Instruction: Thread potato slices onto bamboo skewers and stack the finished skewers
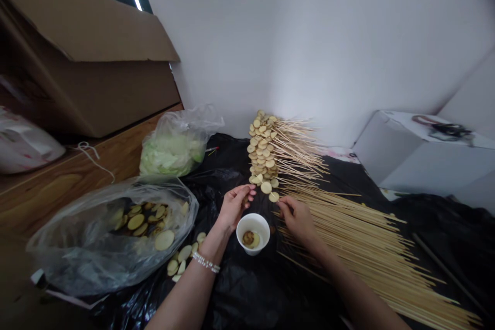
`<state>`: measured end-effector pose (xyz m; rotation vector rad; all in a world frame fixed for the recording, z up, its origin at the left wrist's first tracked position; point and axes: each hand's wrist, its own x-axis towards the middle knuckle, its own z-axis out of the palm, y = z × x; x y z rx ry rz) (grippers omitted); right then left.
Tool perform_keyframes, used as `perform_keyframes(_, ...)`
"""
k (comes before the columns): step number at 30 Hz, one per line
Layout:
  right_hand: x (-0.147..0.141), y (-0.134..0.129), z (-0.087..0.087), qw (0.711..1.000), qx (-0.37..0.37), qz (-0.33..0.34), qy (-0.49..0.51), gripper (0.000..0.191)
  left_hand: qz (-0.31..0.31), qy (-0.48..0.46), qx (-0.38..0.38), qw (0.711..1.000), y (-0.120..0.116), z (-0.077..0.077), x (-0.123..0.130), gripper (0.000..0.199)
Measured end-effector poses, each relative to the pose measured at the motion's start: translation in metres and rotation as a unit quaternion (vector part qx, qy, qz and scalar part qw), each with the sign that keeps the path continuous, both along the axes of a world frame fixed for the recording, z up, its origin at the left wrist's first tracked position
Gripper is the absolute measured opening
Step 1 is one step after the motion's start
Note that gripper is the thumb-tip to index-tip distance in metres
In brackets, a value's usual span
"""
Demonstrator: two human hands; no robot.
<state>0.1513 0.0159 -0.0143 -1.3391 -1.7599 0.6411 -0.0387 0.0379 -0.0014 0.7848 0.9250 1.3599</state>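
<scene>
A white wall (320, 46) filled the upper part of the frame, and a large open cardboard box (88, 82) stood at upper left. A wooden worktop (50, 191) was seen along the left side, a black plastic sheet (247, 294) was spread across the centre and right, and a white box (417, 160) was placed at right. At left of centre, an open clear plastic bag of potato slices (112, 237) lay on the sheet, with a bag of pale green leaves (174, 147) behind it.

Above the hands, a sheaf of bamboo skewers threaded with potato slices (265, 152) was laid with its long axis near level, the slices at its left end and the bare points fanned toward the right. A bundle of loose bamboo skewers (367, 247) ran diagonally toward lower right.

A white paper cup (253, 232) was set between the hands. The grip of the left hand (234, 206) was curled beside the lowest slices, and what it held could not be told. The grip of the right hand (297, 219) was closed on a single skewer (276, 199) bearing one slice.
</scene>
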Motion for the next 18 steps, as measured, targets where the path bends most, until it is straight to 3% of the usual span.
perform_keyframes(8, -0.0002, -0.0018, 0.0014, 1.000, 0.000, 0.008, 0.013, 0.024, 0.031, -0.017, -0.030, 0.999, 0.0005, -0.0020, -0.0030, 0.041)
perform_keyframes(14, -0.0030, -0.0048, 0.0046, 0.999, 0.019, 0.041, -0.009, 0.024, -0.055, 0.002, -0.040, 0.998, -0.0018, -0.0064, -0.0021, 0.034)
perform_keyframes(18, -0.0046, -0.0064, 0.0044, 0.996, 0.023, 0.080, -0.025, 0.023, -0.072, 0.024, -0.044, 0.996, -0.0043, -0.0039, 0.0003, 0.035)
